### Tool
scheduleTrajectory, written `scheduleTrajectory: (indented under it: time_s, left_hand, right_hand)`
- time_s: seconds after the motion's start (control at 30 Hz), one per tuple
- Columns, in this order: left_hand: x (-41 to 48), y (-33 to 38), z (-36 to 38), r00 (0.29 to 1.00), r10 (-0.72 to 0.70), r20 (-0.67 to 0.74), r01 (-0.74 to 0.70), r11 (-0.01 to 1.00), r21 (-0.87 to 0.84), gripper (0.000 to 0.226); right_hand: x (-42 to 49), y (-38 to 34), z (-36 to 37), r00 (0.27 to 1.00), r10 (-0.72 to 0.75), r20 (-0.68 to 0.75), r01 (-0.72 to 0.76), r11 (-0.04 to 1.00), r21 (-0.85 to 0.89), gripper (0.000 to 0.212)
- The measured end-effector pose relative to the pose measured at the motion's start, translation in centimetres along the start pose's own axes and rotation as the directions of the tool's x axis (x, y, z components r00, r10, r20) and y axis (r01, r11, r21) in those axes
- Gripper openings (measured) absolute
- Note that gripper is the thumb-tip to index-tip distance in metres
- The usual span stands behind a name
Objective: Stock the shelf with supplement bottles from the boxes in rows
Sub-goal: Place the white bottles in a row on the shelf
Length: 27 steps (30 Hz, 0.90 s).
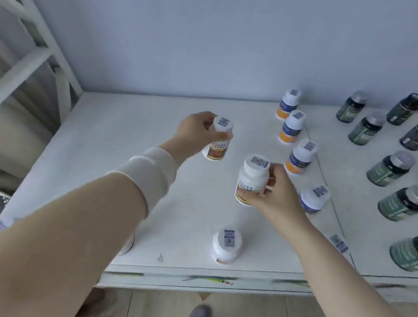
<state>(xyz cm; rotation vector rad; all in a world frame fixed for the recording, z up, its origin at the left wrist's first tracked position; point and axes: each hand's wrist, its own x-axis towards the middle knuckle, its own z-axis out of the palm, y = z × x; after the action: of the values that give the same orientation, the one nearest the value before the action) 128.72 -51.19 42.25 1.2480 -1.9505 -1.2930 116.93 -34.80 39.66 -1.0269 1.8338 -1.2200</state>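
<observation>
Two hands each grip one white bottle: left hand [197,133] farther back [217,141]; right hand [278,192] nearer [251,180].

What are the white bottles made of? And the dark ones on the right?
White bottles: likely plastic, opaque white with a soft sheen. Dark bottles: shiny dark green with silvery tops; could be glass or plastic, too blurry to tell.

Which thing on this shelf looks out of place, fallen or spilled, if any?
Nothing lies fallen or spilled. A white bottle stands near the front edge of the shelf, apart from the row of orange-banded bottles, so it looks not yet lined up.
</observation>
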Motion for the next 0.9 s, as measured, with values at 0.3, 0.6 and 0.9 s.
scheduleTrajectory:
  time_s: [0.3,0.6,0.9]
  left_hand:
    - [13.6,-2.3,1.8,1.000,0.001,0.030,-0.002,0.999,0.046,0.032]
    - [20.1,-3.0,3.4,0.995,0.053,0.088,-0.055,0.998,0.019,0.029]
    - [21.0,-4.2,3.7,0.987,0.061,0.148,-0.062,0.998,0.005,0.032]
  right_hand:
    - [12.7,1.7,2.4,0.999,-0.034,-0.030,0.029,0.984,-0.178,0.055]
    - [18.6,2.1,3.8,0.993,-0.115,0.020,0.116,0.970,-0.211,0.054]
    - [19.2,3.8,4.4,0.992,-0.112,0.052,0.121,0.967,-0.226,0.052]
